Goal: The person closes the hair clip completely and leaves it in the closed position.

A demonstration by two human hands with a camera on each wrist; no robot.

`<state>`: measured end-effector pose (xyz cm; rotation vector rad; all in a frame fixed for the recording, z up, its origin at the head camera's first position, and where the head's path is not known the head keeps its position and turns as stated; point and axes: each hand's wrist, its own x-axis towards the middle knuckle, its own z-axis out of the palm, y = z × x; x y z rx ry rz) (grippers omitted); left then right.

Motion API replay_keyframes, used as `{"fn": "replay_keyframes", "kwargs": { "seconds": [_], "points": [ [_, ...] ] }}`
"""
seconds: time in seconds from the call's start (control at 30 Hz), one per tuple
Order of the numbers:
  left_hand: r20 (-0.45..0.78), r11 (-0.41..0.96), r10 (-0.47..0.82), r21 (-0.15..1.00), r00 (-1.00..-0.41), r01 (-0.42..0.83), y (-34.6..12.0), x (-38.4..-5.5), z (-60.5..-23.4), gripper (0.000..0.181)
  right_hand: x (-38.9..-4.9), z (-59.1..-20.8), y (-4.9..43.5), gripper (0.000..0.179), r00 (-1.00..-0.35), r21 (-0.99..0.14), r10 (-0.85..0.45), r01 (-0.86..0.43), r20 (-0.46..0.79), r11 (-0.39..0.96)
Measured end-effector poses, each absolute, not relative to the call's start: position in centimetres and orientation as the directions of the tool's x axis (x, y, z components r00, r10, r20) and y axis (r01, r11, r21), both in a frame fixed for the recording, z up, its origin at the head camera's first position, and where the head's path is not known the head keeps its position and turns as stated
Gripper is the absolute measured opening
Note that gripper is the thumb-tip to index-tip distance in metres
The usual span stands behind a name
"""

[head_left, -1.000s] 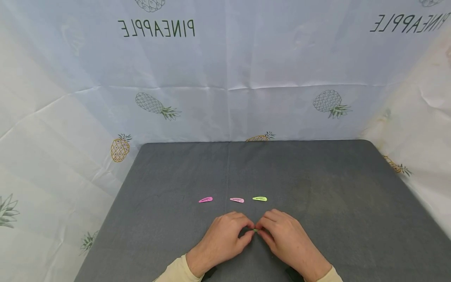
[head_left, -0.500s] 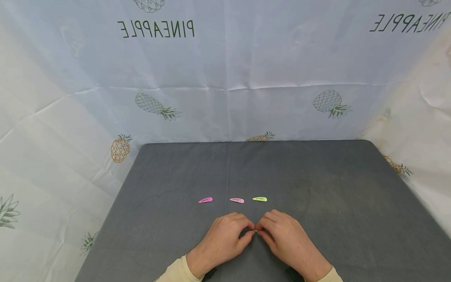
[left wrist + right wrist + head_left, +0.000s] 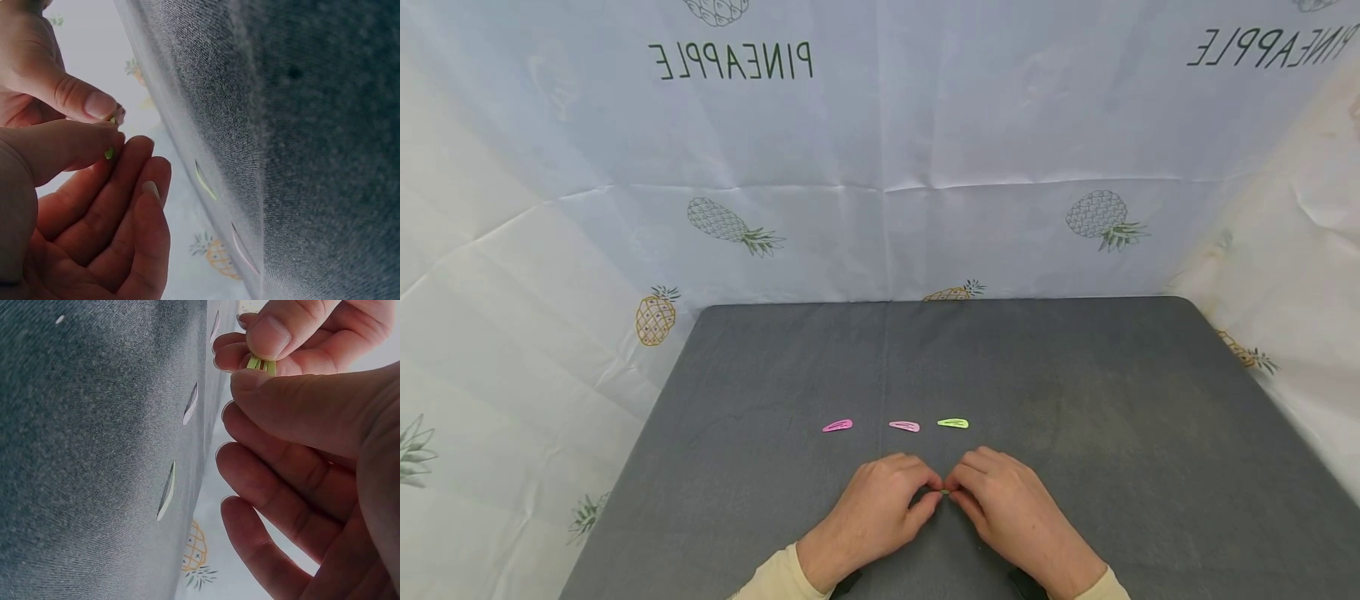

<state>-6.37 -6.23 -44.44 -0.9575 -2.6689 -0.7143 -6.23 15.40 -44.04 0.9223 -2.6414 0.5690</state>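
Between my two hands is a small green snap hair clip [image 3: 261, 365], mostly covered by fingertips. My left hand [image 3: 880, 502] pinches one end of it between thumb and forefinger. The other end sits in the pinch of my right hand [image 3: 1011, 508], whose remaining fingers are loosely bent in the right wrist view. On the table beyond the hands lie three more clips in a row: a hot pink clip [image 3: 838, 426] at left, a light pink clip [image 3: 905, 427] in the middle and a yellow-green clip [image 3: 953, 423] at right.
A dark grey cloth covers the table [image 3: 1112, 400], with its far edge against a hanging pale curtain [image 3: 880, 133] printed with pineapples. The curtain also hangs along the left and right sides.
Both hands keep their pinch on the clip in nearly the same place. The held clip's visible strip looks slightly turned between frames; the three clips on the table stay put.
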Motion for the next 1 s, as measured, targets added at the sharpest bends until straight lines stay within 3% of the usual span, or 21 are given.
{"fn": "replay_keyframes", "kwargs": {
  "seconds": [1.0],
  "points": [
    [0.372, 0.659, 0.561, 0.340, -0.740, 0.671, -6.29, -6.40, -44.37, 0.005, -6.30, -44.05, 15.39, 0.025, -0.744, -0.264, -0.557, -0.659, 0.369, 0.705]
  ]
}}
